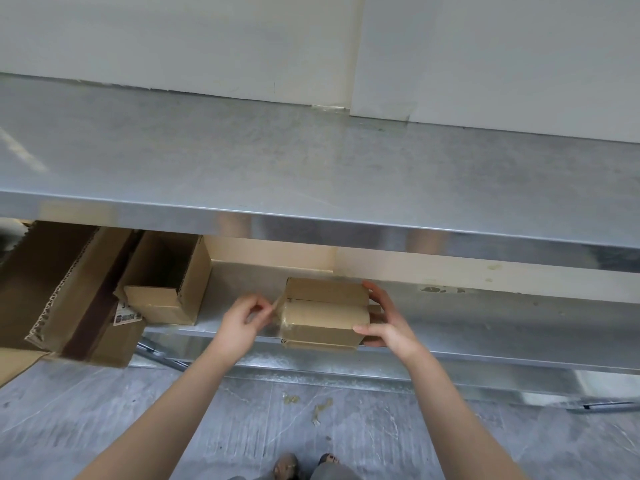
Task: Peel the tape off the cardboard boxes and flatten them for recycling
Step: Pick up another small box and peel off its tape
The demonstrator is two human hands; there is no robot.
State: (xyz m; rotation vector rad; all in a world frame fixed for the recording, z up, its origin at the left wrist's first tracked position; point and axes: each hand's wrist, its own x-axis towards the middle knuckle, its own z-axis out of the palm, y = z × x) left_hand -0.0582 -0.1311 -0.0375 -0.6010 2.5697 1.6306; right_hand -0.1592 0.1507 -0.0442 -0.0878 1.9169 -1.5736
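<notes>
Where the small box [325,313] is: at the front edge of the low shelf [485,317], under the desk [311,161].
Right hand [388,322]: fingers curled round the box's right end.
Left hand [242,323]: fingers pinch a strip of tape [280,302] — stuck to the box's left end.
Other boxes [166,292]: on the shelf, off to the left.

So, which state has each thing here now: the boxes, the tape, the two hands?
small box: flaps closed, partly taped, held at the shelf edge.
tape: one end peeled up, the rest stuck.
left grip: pinches the loose tape end.
right grip: holds the small box's right end.
second box: open, on the shelf.
tape scraps: lying on the floor.
</notes>
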